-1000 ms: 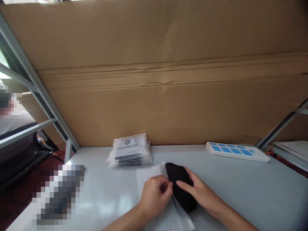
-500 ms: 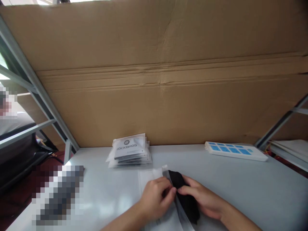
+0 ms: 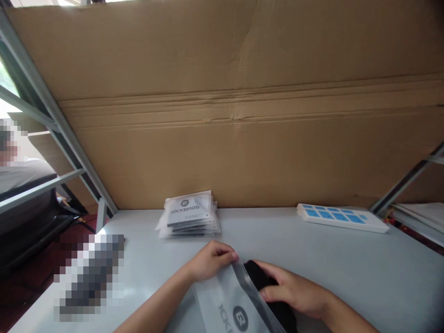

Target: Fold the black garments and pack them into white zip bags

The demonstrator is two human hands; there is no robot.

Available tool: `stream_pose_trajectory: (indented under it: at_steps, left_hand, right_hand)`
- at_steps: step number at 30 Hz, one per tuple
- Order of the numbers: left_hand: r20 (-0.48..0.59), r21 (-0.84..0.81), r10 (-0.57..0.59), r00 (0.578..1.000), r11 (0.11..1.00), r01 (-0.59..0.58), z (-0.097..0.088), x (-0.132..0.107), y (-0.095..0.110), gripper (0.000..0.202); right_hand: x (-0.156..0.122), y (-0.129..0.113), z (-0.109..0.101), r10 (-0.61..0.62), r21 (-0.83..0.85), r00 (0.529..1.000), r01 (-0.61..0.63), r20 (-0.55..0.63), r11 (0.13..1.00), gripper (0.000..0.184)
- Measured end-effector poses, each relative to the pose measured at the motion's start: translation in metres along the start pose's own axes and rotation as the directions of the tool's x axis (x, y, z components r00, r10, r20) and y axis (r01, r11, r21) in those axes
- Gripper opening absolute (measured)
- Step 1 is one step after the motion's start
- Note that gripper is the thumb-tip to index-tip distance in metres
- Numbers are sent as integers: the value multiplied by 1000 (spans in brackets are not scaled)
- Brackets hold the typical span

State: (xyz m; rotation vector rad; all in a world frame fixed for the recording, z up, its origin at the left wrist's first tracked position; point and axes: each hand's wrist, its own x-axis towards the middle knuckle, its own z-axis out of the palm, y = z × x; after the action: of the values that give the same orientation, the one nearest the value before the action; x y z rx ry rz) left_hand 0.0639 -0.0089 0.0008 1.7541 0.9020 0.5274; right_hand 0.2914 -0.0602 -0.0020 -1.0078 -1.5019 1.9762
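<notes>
My left hand point(image 3: 214, 260) pinches the top corner of a translucent zip bag point(image 3: 222, 296) printed with a dark round logo and lettering. The bag slants toward the lower edge of the head view, where part of it is cut off. Right beside its opening, my right hand point(image 3: 294, 289) is closed around a folded black cloth item point(image 3: 255, 275). The cloth lies against the bag's mouth; how much of it is inside I cannot tell.
Several filled zip bags point(image 3: 190, 215) are stacked near the cardboard wall point(image 3: 236, 152). A white power strip point(image 3: 343, 218) with blue panels lies at the back right of the grey table point(image 3: 149, 254). A pixelated object rests at left; a person sits beyond the metal frame point(image 3: 74, 143).
My left hand has moved up and left along the bag's edge, uncovering the printed logo. My right hand has shifted slightly down and right with the black cloth.
</notes>
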Motion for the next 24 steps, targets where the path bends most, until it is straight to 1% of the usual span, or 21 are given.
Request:
stream_pose_trajectory:
  at_steps: [3, 6, 8, 11, 13, 15, 18, 21, 24]
  left_hand:
    - [-66, -46, -16, 998, 999, 13, 7, 1, -2, 49]
    - [-85, -80, -24, 996, 997, 17, 8, 2, -5, 48]
    - [-83, -102, -25, 996, 995, 16, 7, 2, -7, 49]
    - [-104, -136, -29, 994, 991, 15, 4, 2, -9, 52]
    - [-139, -156, -32, 990, 988, 11, 3, 2, -11, 53]
    - [-174, -171, -34, 984, 985, 4, 4, 2, -12, 55]
    - [-200, -186, -38, 979, 983, 0, 8, 2, -12, 56]
    - [-211, -199, -48, 976, 980, 5, 13, 2, -12, 55]
    - [-232, -202, -60, 971, 979, 12, 17, 3, -12, 55]
  right_hand:
    - [4, 1, 10, 2, 47, 997, 1, -75, 999, 52]
    - [6, 4, 12, -1, 45, 996, 4, -84, 999, 57]
    - [4, 5, 7, 5, -3, 994, -6, -113, 1000, 63]
    - [-2, 6, -7, -5, -79, 970, -15, -243, 997, 73]
    - [-5, 7, -16, -42, -102, 947, 10, -318, 995, 73]
    - [-7, 7, -20, -74, -109, 931, 37, -358, 993, 67]
    - [-5, 6, -16, -95, -120, 931, 56, -354, 991, 56]
    - [1, 6, -5, -129, -140, 944, 90, -302, 986, 45]
    - [5, 5, 7, -150, -122, 953, 121, -263, 985, 41]
